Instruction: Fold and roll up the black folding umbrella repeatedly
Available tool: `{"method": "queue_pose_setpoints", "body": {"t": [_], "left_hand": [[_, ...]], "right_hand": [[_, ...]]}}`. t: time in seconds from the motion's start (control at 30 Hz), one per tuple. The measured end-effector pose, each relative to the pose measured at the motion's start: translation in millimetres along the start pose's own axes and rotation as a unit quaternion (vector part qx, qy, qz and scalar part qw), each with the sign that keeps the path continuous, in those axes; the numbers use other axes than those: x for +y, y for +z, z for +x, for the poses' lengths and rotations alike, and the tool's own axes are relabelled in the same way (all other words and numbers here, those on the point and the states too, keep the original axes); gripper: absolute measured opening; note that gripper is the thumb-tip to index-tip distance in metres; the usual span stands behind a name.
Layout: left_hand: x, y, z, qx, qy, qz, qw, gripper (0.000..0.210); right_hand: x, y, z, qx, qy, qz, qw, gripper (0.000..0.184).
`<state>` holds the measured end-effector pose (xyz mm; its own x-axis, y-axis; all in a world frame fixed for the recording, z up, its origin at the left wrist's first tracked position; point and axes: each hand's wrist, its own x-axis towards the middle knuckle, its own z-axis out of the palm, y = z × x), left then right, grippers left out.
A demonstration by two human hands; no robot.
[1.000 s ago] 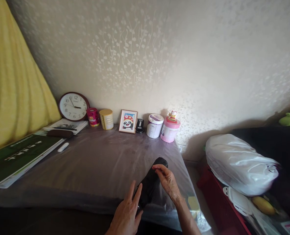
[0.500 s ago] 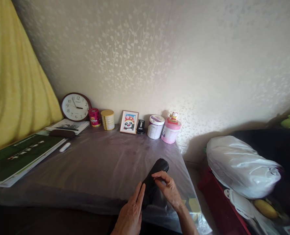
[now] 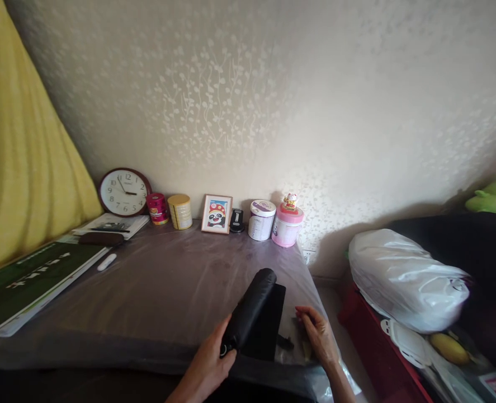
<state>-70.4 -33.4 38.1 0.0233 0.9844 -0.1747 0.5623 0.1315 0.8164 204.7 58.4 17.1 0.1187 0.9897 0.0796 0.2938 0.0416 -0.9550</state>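
Observation:
A black folded umbrella [image 3: 254, 308] slants up and away from me over the front right of the table. My left hand [image 3: 214, 358] is closed around its near end, where a small shiny ring shows by the thumb. Under and beside the umbrella lies a flat black piece [image 3: 268, 330], with a short dark strap-like bit [image 3: 285, 342] at its right edge. My right hand [image 3: 317, 336] is apart from the umbrella, near the table's right edge, thumb and fingertips drawn together in a pinch. Whatever those fingertips may hold is too small to make out.
Along the wall stand a clock [image 3: 124, 192], pink tin [image 3: 157, 209], yellow-lidded tin [image 3: 180, 212], framed panda picture [image 3: 216, 214], white tub [image 3: 261, 221] and pink tub [image 3: 287, 226]. A green book [image 3: 42, 277] lies left. A white bag [image 3: 402, 280] sits right, beyond the table edge.
My right hand has come off the umbrella and moved right. My left hand has shifted from lying along its side to gripping its near end. The flat black piece now shows.

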Motion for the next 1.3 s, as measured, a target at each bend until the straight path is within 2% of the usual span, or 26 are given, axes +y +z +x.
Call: {"method": "queue_pose_setpoints", "body": {"t": [0.07,0.17,0.23,0.33,0.43,0.6,0.73,0.8,0.87,0.97,1.03,1.13,1.2,1.3], "left_hand": [[-6,-7.2,2,0.016,-0.043,-0.004,0.999,0.055],[-15,-14.7,0,0.123,0.015,0.097,0.988,0.053],[-19,-17.2,-2,0.169,0.056,0.168,0.970,0.053],[-22,-18.1,-3,0.164,0.099,0.247,0.950,0.055],[-23,-17.3,3,0.140,0.120,0.302,0.935,0.069],[-22,-16.3,16,0.106,0.089,0.364,0.921,0.082],[-13,-24.9,17,0.074,0.068,0.297,0.950,0.078],[-6,-33.0,16,0.046,0.055,0.195,0.978,0.074],[2,-41.1,14,0.008,0.026,0.044,0.999,0.072],[9,-47.2,11,-0.038,-0.038,-0.149,0.987,0.056],[12,-45.6,10,-0.047,-0.059,-0.192,0.979,0.042],[17,-38.1,6,-0.046,-0.046,-0.132,0.989,0.043],[21,-33.0,3,-0.004,0.012,-0.022,1.000,0.047],[25,-29.2,1,0.079,0.127,0.103,0.983,0.054]], "right_hand": [[3,0,-2,-0.005,0.004,-0.017,1.000,0.039],[6,1,-4,-0.004,-0.004,-0.028,1.000,0.038],[10,2,-3,0.001,-0.014,-0.033,0.999,0.037],[19,5,0,0.008,-0.033,-0.048,0.998,0.034],[23,7,0,0.014,-0.055,-0.069,0.996,0.031],[13,7,-4,0.027,-0.070,-0.092,0.993,0.029],[3,8,-8,0.037,-0.078,-0.092,0.992,0.027],[4,9,-8,0.037,-0.081,-0.084,0.992,0.027],[7,9,-7,0.033,-0.085,-0.076,0.993,0.027],[11,9,-7,0.028,-0.091,-0.070,0.993,0.028],[10,9,-7,0.027,-0.098,-0.073,0.992,0.027],[7,8,-9,0.028,-0.098,-0.086,0.991,0.027],[4,7,-10,0.031,-0.097,-0.087,0.991,0.027],[0,6,-12,0.035,-0.114,-0.087,0.989,0.026]]}}
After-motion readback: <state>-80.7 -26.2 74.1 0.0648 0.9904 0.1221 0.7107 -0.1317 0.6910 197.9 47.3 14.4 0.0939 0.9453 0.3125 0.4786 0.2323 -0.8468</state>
